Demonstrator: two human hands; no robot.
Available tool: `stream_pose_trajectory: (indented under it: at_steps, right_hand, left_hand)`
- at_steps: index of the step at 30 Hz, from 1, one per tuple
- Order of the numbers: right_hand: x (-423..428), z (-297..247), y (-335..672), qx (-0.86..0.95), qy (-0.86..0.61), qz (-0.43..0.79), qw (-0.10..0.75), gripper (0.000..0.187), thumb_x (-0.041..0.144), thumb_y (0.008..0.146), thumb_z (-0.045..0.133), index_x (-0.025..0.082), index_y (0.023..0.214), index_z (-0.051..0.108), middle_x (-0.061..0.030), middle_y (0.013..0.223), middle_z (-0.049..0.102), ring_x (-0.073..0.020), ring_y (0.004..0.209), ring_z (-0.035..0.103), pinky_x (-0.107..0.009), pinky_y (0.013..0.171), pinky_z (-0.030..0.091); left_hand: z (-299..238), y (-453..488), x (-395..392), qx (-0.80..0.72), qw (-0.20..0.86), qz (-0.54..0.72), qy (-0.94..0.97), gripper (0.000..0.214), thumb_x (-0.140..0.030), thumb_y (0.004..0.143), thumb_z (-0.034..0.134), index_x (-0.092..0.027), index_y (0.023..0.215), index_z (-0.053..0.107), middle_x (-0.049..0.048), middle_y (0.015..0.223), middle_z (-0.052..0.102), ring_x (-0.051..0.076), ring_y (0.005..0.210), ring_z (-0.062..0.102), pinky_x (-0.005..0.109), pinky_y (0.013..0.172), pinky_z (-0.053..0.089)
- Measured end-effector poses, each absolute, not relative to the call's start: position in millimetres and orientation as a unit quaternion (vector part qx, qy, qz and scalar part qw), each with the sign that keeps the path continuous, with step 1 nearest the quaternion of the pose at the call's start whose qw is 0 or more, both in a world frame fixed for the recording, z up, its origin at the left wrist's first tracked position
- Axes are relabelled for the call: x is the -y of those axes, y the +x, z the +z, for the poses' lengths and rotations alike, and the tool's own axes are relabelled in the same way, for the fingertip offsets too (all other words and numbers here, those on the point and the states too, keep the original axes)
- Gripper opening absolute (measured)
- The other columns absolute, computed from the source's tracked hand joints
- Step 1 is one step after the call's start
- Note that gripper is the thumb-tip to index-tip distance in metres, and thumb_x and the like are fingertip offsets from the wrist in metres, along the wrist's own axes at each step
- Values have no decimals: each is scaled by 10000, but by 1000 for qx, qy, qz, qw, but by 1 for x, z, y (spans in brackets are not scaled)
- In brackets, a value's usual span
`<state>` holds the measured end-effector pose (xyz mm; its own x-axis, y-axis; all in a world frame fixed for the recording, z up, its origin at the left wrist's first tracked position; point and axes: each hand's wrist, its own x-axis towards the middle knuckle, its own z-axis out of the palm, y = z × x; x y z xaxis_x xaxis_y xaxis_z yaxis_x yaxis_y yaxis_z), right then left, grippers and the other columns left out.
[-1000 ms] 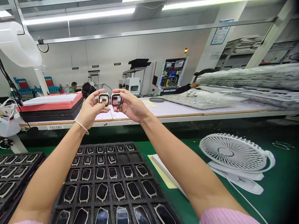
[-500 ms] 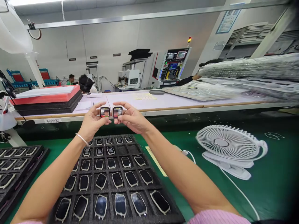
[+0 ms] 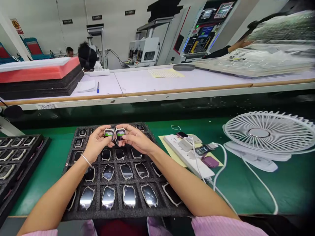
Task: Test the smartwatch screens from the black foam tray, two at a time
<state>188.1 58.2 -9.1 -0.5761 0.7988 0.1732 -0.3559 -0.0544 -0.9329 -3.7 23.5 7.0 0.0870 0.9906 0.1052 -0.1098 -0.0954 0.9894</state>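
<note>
My left hand (image 3: 98, 141) grips a smartwatch body (image 3: 109, 134) without a strap, thumb at its lower edge. A second strapless smartwatch (image 3: 120, 134) is pinched in my right hand (image 3: 135, 139), side by side with the first. Both screens are lit, with a green band and text too small to read. Beneath the hands lies a black foam tray (image 3: 95, 208) with rows of compartments holding more watch bodies, most with dark screens. Some far compartments are hidden behind my hands.
Another foam tray of watches (image 3: 24, 160) lies at the left. To the right are a white power strip (image 3: 176, 146) with cables and a white fan (image 3: 261, 132). Behind runs a raised shelf (image 3: 137, 86) with red and black foam (image 3: 49, 77). A person's arm (image 3: 231, 49) reaches in behind wrapped trays.
Both hands have come down and nearer with the watches, from in front of the shelf to over the tray. The watch screens now show green. My view has tilted downward.
</note>
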Motion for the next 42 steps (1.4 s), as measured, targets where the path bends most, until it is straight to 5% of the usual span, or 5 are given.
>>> stream_pose_trajectory:
  at_steps: [13, 22, 37, 42]
  right_hand:
    - [-62, -22, 190, 554, -196, 706, 396, 456, 186, 769, 722, 205, 1198, 567, 1, 853, 705, -137, 699, 697, -262, 654, 516]
    - [-63, -27, 188, 551, -212, 705, 393, 417, 340, 811, 761, 206, 1159, 575, -4, 853, 706, -116, 615, 668, -261, 616, 531]
    - [-64, -30, 189, 524, -239, 722, 383, 420, 199, 770, 737, 206, 1161, 584, -28, 941, 729, -121, 618, 677, -264, 620, 521]
    - [-71, -35, 189, 425, -304, 743, 419, 291, 206, 835, 670, 203, 1111, 581, -57, 911, 756, -144, 614, 694, -280, 609, 532]
  left_hand:
    - [1, -5, -21, -429, 528, 512, 525, 461, -223, 703, 742, -170, 1132, 581, 27, 949, 684, 121, 592, 702, 249, 582, 595]
    - [0, -5, -20, -441, 534, 503, 517, 405, -264, 735, 727, -168, 1107, 600, 39, 942, 700, 150, 571, 715, 280, 573, 611]
    - [-2, -6, -20, -450, 570, 505, 466, 467, -222, 703, 691, -182, 1154, 575, 26, 956, 689, 155, 637, 724, 291, 639, 598]
    - [-11, -9, -27, -468, 584, 535, 393, 451, -195, 716, 668, -184, 1149, 545, -12, 811, 665, 153, 658, 722, 285, 690, 578]
